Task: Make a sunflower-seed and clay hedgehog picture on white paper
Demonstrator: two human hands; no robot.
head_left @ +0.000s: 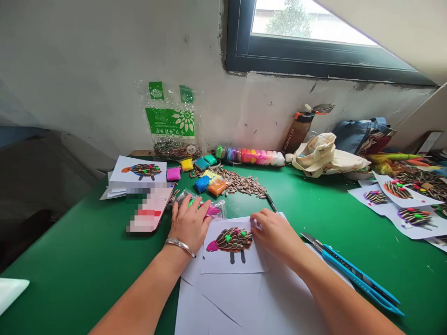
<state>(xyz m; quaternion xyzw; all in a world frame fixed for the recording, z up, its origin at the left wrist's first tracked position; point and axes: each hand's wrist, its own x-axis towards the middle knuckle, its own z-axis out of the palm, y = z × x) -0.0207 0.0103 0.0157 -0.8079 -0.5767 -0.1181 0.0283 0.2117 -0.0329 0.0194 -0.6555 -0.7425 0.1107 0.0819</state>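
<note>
On the white card (260,263) in front of me is a small animal picture (233,238). Its body is covered in striped sunflower seeds, with a magenta clay head, green and magenta clay dots and two dark legs. My left hand (190,223), wearing a silver bangle, lies palm down with fingers spread over a clear plastic bag of clay (218,210) holding magenta and green pieces. At the card's upper right edge, my right hand (274,232) has its fingers curled in beside the picture's tail end. Whatever lies between those fingertips is hidden.
Larger white sheets (216,307) lie beneath the card. A blue utility knife (359,274) rests at the right, a phone (153,209) at the left. Loose sunflower seeds (244,182), clay packets (201,184) and a seed bag (171,125) stand toward the wall. Finished seed pictures (414,216) lie far right.
</note>
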